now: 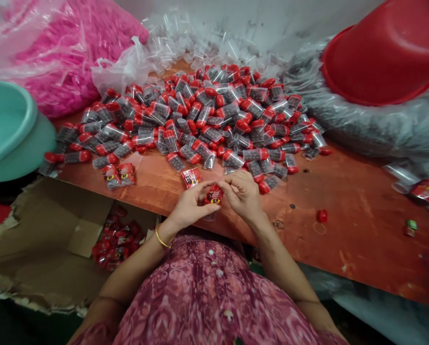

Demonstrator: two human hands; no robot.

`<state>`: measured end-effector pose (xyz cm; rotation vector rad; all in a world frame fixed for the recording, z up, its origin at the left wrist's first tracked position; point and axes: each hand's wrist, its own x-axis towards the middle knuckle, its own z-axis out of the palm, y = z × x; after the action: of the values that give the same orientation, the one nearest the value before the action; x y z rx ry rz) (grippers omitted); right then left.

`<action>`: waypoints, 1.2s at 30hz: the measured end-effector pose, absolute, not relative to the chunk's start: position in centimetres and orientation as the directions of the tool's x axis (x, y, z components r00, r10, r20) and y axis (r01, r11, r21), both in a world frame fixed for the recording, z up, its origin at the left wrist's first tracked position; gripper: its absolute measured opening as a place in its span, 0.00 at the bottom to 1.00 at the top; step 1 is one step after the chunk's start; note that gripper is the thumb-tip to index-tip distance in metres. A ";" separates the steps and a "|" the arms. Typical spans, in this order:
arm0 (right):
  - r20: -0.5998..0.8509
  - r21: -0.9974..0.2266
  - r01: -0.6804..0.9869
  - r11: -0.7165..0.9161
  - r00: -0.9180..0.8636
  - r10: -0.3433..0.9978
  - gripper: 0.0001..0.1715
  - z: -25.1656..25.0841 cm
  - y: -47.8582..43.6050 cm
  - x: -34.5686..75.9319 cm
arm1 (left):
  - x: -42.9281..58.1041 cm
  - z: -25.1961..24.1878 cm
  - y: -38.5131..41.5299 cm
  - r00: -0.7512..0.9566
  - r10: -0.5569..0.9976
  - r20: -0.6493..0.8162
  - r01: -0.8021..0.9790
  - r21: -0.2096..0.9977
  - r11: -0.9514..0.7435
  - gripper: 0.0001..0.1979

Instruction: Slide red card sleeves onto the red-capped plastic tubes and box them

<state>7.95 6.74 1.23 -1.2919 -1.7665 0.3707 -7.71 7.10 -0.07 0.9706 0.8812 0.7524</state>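
At the table's front edge, my left hand (190, 205) is closed around a small red printed packet (213, 195), thumb along its lower side. Part of a clear plastic cup-like piece (210, 217) shows just under it. My right hand (243, 195) is closed in a pinch at the packet's upper right edge; its fingertips partly hide what they grip. Just beyond my left hand lies a flat red printed sachet (191, 177). Two more red sachets (119, 175) lie to the left. Behind them is a large heap of clear tubes with red caps (207, 115), filled with dark beads.
An open cardboard box (49, 235) with red packets inside stands below the table, left. A teal tub (13, 129) and a bag of pink pieces (63, 52) are at left. A red bucket (383, 57) rests on a plastic bag at right. One red cap (322, 215) lies on the table.
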 end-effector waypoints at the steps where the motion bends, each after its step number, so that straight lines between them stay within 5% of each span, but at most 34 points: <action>1: 0.439 -0.761 0.546 0.350 0.038 0.897 0.17 0.8 6.6 7.7 | -7.6 0.0 7.1 0.453 0.846 -0.283 -0.187 0.897 0.401 0.27; 4: 0.248 -0.946 0.274 0.174 0.263 0.933 0.16 -0.5 5.4 7.2 | -7.5 0.2 7.7 0.399 0.857 -0.326 -0.312 0.831 0.461 0.18; 10: -0.062 -0.997 0.046 -0.058 -0.093 0.994 0.21 -1.4 2.8 6.6 | -6.8 0.4 8.7 0.268 0.899 -0.347 -0.456 0.776 0.436 0.17; 14: -0.134 -0.988 -0.091 -0.128 0.058 0.989 0.22 -1.5 2.3 5.2 | -5.7 0.1 7.7 0.287 0.909 -0.303 -0.452 0.794 0.407 0.16; 18: -0.101 -0.995 -0.042 -0.096 0.143 0.985 0.21 -1.4 2.0 4.7 | -5.6 0.0 7.0 0.266 0.908 -0.323 -0.437 0.799 0.413 0.18; 25: 0.140 -0.931 0.353 0.094 0.107 0.984 0.15 -1.2 1.7 5.1 | -6.0 1.3 7.9 0.293 0.881 -0.373 -0.424 0.775 0.469 0.18; 36: 0.167 -0.962 0.236 0.137 0.110 0.980 0.14 -2.8 1.6 4.6 | -5.5 0.4 7.1 0.327 0.888 -0.324 -0.335 0.839 0.430 0.15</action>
<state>4.55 1.64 -2.77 -1.3140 -1.3442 0.8831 -5.54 7.14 0.42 0.7435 0.8943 0.9048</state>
